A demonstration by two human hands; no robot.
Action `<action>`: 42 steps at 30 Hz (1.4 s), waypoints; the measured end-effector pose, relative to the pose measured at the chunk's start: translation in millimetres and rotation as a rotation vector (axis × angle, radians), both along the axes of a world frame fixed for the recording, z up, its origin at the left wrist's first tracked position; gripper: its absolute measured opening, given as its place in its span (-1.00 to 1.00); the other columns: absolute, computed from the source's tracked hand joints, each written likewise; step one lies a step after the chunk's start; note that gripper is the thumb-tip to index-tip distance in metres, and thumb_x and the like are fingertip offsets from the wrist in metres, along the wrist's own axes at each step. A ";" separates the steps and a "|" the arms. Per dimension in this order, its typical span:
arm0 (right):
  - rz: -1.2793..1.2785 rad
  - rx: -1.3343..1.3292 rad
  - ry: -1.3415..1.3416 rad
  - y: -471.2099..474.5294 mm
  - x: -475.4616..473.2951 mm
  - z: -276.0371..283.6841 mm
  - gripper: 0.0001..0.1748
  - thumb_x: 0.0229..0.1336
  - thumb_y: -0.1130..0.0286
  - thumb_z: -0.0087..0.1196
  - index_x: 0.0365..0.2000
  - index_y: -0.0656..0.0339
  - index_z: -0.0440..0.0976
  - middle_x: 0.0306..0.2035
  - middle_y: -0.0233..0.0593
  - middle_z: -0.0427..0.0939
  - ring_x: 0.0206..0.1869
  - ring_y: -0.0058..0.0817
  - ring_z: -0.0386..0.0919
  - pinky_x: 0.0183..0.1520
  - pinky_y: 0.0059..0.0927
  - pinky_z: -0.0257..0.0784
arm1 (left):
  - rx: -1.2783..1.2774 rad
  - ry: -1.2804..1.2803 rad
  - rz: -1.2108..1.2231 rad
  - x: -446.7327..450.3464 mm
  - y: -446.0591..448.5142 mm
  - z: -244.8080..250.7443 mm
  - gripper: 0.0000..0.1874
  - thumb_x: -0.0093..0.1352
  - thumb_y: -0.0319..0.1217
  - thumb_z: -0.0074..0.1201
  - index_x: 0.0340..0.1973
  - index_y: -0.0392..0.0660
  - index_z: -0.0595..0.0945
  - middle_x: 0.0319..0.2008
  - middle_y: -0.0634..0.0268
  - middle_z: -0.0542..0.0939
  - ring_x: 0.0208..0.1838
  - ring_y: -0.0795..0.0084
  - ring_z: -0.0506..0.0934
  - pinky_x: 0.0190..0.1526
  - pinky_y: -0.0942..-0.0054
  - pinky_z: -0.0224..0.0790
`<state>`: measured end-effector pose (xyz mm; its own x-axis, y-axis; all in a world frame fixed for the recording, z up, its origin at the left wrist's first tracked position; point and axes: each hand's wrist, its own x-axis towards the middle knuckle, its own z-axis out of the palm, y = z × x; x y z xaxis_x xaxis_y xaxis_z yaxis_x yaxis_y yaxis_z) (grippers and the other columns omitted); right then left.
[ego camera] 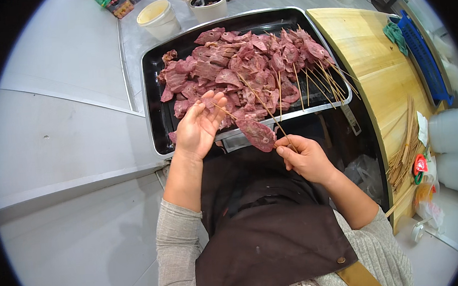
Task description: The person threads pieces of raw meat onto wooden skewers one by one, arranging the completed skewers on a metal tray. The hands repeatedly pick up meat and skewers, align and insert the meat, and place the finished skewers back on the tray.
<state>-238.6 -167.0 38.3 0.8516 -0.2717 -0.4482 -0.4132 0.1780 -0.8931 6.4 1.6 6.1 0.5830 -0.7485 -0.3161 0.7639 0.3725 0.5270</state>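
Observation:
My right hand (303, 157) pinches wooden skewers. One skewer runs through a slice of dark pink meat (257, 135) just left of my fingers, and its tip points toward my left hand. Another skewer (264, 105) in that hand slants up over the tray. My left hand (200, 125) is palm up with the fingers spread, close to the skewer's tip; a thin piece of meat lies at its fingertips, and whether they grip it I cannot tell. Behind both hands, a black metal tray (157, 126) with a silver rim holds a heap of sliced meat (223, 67), with several loaded skewers at its right side.
On the right, a wooden board (360, 60) carries a bundle of bare skewers (406, 150), green-handled scissors (418, 175) and a green cloth (396, 37). A blue plastic basket (422, 57) stands beyond. White buckets (161, 22) are on the floor behind the tray.

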 end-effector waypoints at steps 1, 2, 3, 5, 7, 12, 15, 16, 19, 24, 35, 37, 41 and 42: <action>0.002 0.005 0.007 2.0 1.9 -0.8 -0.74 0.40 0.35 0.13 -0.06 0.34 0.56 -0.51 -0.50 0.50 -0.50 -0.78 0.44 -0.40 -0.63 0.38 | -0.076 0.028 0.016 -3.3 -0.7 -0.2 -0.68 0.58 -0.43 -0.16 0.17 -0.29 0.48 0.16 -0.03 0.57 0.26 0.13 0.54 0.27 0.19 0.46; 0.006 -0.033 0.015 2.6 2.6 -1.3 -0.73 0.40 0.34 0.13 -0.06 0.34 0.56 -0.52 -0.50 0.50 -0.50 -0.78 0.44 -0.40 -0.63 0.38 | -0.041 0.010 0.050 -5.8 -2.3 0.1 -0.69 0.58 -0.41 -0.14 0.16 -0.29 0.49 0.16 -0.03 0.58 0.26 0.13 0.54 0.28 0.18 0.46; 0.006 -0.057 0.025 2.9 2.8 -1.8 -0.73 0.40 0.34 0.12 -0.06 0.34 0.56 -0.52 -0.50 0.50 -0.50 -0.78 0.44 -0.40 -0.63 0.38 | -0.023 -0.018 0.076 -8.0 -3.8 0.6 -0.69 0.59 -0.39 -0.13 0.15 -0.28 0.49 0.16 -0.02 0.58 0.26 0.14 0.54 0.28 0.18 0.46; 0.006 -0.080 0.040 2.8 2.4 -2.8 -0.73 0.40 0.34 0.12 -0.06 0.34 0.56 -0.52 -0.50 0.50 -0.50 -0.78 0.43 -0.40 -0.63 0.37 | 0.008 -0.056 0.115 -8.9 -5.0 3.6 -0.70 0.60 -0.36 -0.10 0.14 -0.27 0.50 0.15 -0.01 0.58 0.25 0.15 0.55 0.28 0.17 0.46; 0.002 -0.071 0.060 3.0 1.5 -3.9 -0.73 0.40 0.34 0.12 -0.06 0.34 0.56 -0.52 -0.50 0.50 -0.51 -0.78 0.43 -0.40 -0.63 0.37 | 0.046 -0.071 0.143 -7.6 -5.4 6.8 -0.71 0.61 -0.34 -0.08 0.12 -0.26 0.51 0.14 0.00 0.59 0.23 0.16 0.57 0.28 0.16 0.46; 0.019 -0.077 0.023 1.5 2.5 -7.7 -0.78 0.41 0.35 0.12 -0.07 0.27 0.53 -0.57 -0.55 0.46 -0.57 -0.81 0.35 -0.53 -0.68 0.20 | 0.052 -0.126 0.161 -5.6 -4.5 11.4 -0.73 0.61 -0.36 -0.09 0.09 -0.26 0.52 0.10 0.02 0.62 0.20 0.16 0.60 0.26 0.16 0.47; 0.024 -0.048 -0.005 -2.2 4.8 -10.4 -0.76 0.40 0.35 0.13 -0.08 0.32 0.55 -0.54 -0.52 0.48 -0.53 -0.79 0.40 -0.45 -0.64 0.32 | 0.068 -0.185 0.131 -8.2 -4.3 13.3 -0.73 0.61 -0.35 -0.09 0.09 -0.26 0.52 0.10 0.02 0.62 0.19 0.16 0.60 0.26 0.16 0.48; 0.018 -0.023 -0.012 -3.9 5.9 -11.1 -0.75 0.39 0.35 0.13 -0.08 0.34 0.57 -0.53 -0.51 0.49 -0.51 -0.78 0.42 -0.41 -0.62 0.37 | 0.084 -0.202 0.115 -9.5 -4.5 14.3 -0.73 0.61 -0.35 -0.09 0.09 -0.26 0.52 0.10 0.02 0.62 0.19 0.16 0.60 0.25 0.16 0.48; 0.043 -0.063 -0.010 -10.4 9.1 -11.5 -0.76 0.39 0.35 0.13 -0.10 0.34 0.57 -0.53 -0.52 0.48 -0.51 -0.78 0.41 -0.41 -0.62 0.37 | 0.140 -0.249 0.093 -13.6 -6.0 18.8 -0.71 0.61 -0.35 -0.10 0.12 -0.27 0.50 0.13 -0.02 0.60 0.22 0.11 0.59 0.25 0.14 0.50; 0.043 -0.012 -0.042 -13.0 14.8 -6.6 -0.75 0.39 0.37 0.13 -0.09 0.37 0.55 -0.53 -0.51 0.47 -0.51 -0.77 0.40 -0.42 -0.62 0.36 | 0.154 -0.246 0.082 -27.6 -15.3 23.5 -0.73 0.61 -0.31 -0.07 0.10 -0.20 0.50 0.10 0.05 0.62 0.19 0.16 0.61 0.22 0.17 0.50; 0.008 0.078 -0.052 -8.0 29.7 -9.0 -0.73 0.41 0.32 0.14 -0.06 0.32 0.53 -0.57 -0.52 0.45 -0.55 -0.78 0.36 -0.48 -0.63 0.27 | 0.216 -0.290 -0.032 -28.4 -18.7 25.6 -0.69 0.61 -0.22 -0.07 0.14 -0.12 0.51 0.16 0.15 0.60 0.27 0.22 0.55 0.19 0.15 0.45; 0.003 0.090 -0.057 -7.8 32.3 -9.4 -0.74 0.41 0.30 0.13 -0.06 0.29 0.53 -0.58 -0.52 0.45 -0.59 -0.79 0.33 -0.54 -0.64 0.21 | 0.198 -0.275 -0.067 -26.2 -19.3 24.6 -0.66 0.61 -0.21 -0.06 0.17 -0.13 0.50 0.16 0.15 0.60 0.27 0.23 0.54 0.20 0.14 0.44; -0.053 0.170 -0.066 -6.9 38.8 -10.2 -0.75 0.42 0.28 0.12 -0.05 0.23 0.52 -0.60 -0.50 0.47 -0.67 -0.80 0.26 -0.62 -0.67 0.11 | 0.189 -0.234 -0.049 -21.3 -19.2 23.9 -0.59 0.59 -0.18 -0.02 0.22 -0.15 0.48 0.13 0.19 0.61 0.22 0.27 0.55 0.21 0.17 0.43; -0.055 0.165 -0.065 -6.7 39.8 -10.3 -0.76 0.42 0.29 0.11 -0.06 0.22 0.52 -0.59 -0.49 0.47 -0.67 -0.80 0.26 -0.63 -0.68 0.11 | 0.217 -0.242 -0.082 -23.3 -19.7 23.0 -0.59 0.58 -0.18 0.00 0.22 -0.16 0.49 0.12 0.20 0.61 0.21 0.30 0.56 0.21 0.18 0.42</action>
